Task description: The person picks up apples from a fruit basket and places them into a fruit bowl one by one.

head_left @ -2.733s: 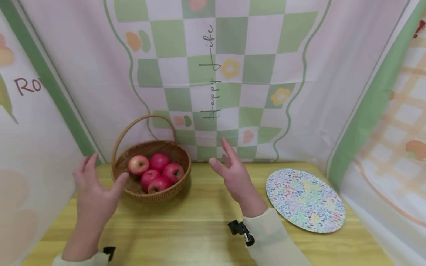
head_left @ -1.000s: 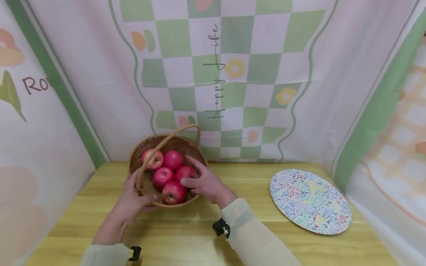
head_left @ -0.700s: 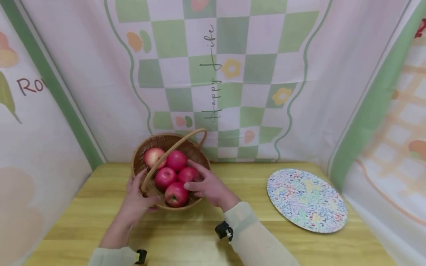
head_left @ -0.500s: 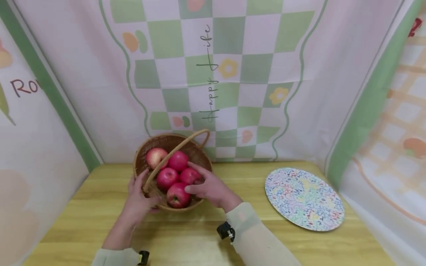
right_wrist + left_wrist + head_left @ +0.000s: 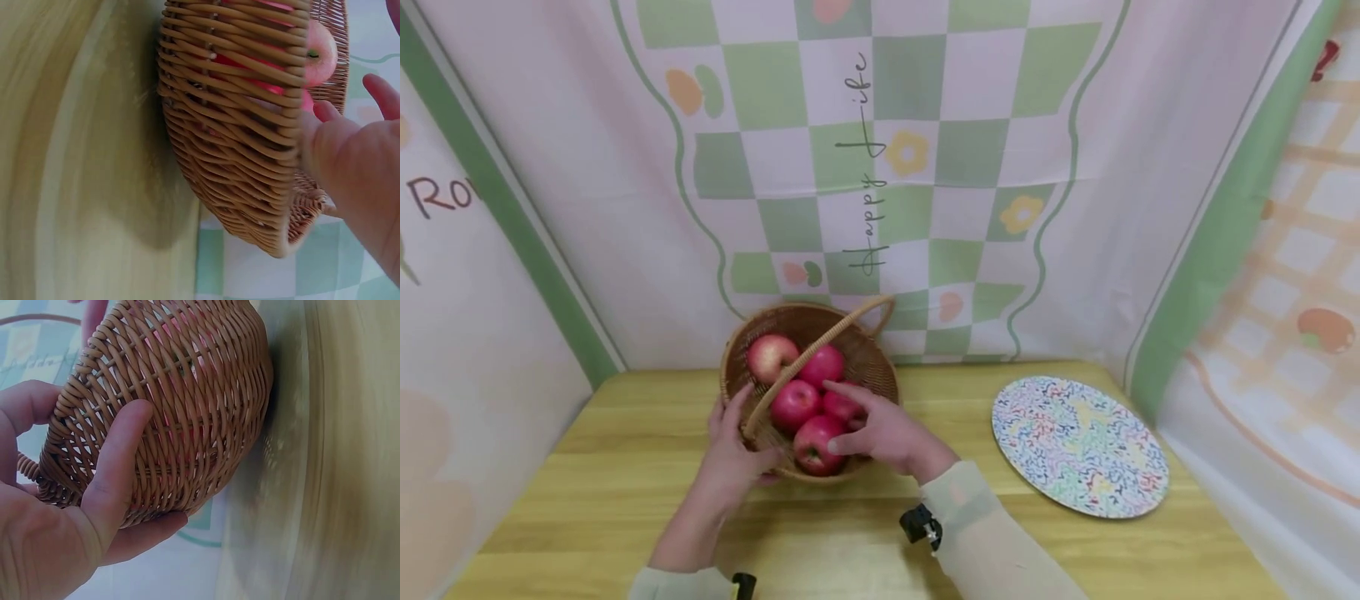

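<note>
table [image 5: 587, 517]: left hand [image 5: 730, 458] curled round basket [image 5: 872, 367]

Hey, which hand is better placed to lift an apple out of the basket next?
Probably the right hand: it reaches in among the red apples, its thumb right by one. The left hand grips the side of the basket and seems better suited to steadying it.

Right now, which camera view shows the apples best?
The head view: five apples show in the basket. The left wrist gives only glimpses through its weave; the right wrist shows one fairly clearly, others mostly hidden.
</note>
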`<state>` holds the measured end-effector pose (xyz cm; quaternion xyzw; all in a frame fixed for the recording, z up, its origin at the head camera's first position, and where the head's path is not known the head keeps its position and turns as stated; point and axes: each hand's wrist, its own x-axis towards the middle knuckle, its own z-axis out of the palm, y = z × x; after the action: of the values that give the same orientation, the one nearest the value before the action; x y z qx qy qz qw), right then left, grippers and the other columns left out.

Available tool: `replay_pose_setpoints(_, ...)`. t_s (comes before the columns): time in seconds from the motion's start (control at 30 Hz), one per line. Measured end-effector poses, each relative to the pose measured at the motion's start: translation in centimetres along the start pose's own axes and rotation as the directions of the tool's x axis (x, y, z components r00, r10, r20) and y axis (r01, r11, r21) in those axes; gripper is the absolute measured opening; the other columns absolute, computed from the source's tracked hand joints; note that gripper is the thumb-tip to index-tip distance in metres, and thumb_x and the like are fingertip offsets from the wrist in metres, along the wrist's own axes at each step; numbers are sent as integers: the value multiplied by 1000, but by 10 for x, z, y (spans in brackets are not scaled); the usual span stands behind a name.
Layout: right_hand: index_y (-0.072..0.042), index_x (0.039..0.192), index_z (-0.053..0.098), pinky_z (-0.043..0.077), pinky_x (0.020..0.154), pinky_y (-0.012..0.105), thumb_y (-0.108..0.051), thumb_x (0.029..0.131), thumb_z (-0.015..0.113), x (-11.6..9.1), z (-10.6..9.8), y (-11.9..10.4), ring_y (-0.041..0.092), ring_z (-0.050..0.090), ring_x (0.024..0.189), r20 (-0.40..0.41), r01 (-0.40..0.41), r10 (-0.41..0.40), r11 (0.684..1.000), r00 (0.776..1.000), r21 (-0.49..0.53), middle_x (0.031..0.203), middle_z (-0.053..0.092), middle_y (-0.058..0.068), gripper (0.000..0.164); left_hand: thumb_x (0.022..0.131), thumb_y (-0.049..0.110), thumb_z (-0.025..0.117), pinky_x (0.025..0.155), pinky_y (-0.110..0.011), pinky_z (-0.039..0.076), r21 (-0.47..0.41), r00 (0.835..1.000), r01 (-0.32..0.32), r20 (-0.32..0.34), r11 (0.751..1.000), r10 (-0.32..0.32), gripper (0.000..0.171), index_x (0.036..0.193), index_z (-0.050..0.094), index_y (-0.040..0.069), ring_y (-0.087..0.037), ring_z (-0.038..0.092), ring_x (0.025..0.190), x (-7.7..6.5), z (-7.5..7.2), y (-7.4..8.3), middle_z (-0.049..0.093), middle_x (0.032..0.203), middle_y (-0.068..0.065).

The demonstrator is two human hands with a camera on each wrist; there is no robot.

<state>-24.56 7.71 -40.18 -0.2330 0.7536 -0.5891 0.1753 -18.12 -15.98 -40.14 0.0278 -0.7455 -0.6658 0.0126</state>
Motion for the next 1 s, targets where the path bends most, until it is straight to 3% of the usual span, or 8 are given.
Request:
replay_pose_setpoints(0.27, -25, 150, 47, 46, 99, 42, -17, 80, 85, -6, -4, 6, 29, 47, 125, 40, 6, -3, 998, 999, -67, 143, 48, 14, 81, 78, -16, 68, 67, -50, 60, -25, 1000, 11, 14, 1000, -11, 105, 159, 20, 30, -45, 59, 99, -3, 14, 0, -28, 159, -3)
replay_pose_setpoints(0.57, -24, 145, 53, 30, 112, 46, -14, 78, 86, -6, -2, 8, 25, 36, 133, 41, 10, -2, 980, 999, -197, 147, 43, -1, 75, 79, -15, 66, 66, -50, 60, -8, 1000, -2, 21, 1000, 2, 104, 160, 18, 29, -36, 64, 85, -5, 19, 0, -27, 159, -4)
replay_pose_setpoints(0.83, -25, 145, 53, 34, 108, 44, -16, 78, 85, -5, 3, 5, 23, 33, 135, 67, 28, -4, 934, 998, -355, 150, 39, 2, 75, 79, -14, 66, 66, -48, 60, 19, 1000, 4, 31, 1000, -4, 107, 160, 15, 32, -37, 64, 88, -5, 18, -1, -29, 159, -3)
replay_pose_setpoints(1.0, -27, 144, 55, 36, 108, 43, -19, 81, 82, -1, 8, 4, 22, 31, 138, 110, 62, -7, 861, 994, -505, 152, 37, 6, 69, 78, -14, 66, 67, -49, 60, 20, 999, 5, 31, 1000, -6, 107, 160, 15, 32, -38, 63, 91, -5, 18, -2, -29, 159, -2)
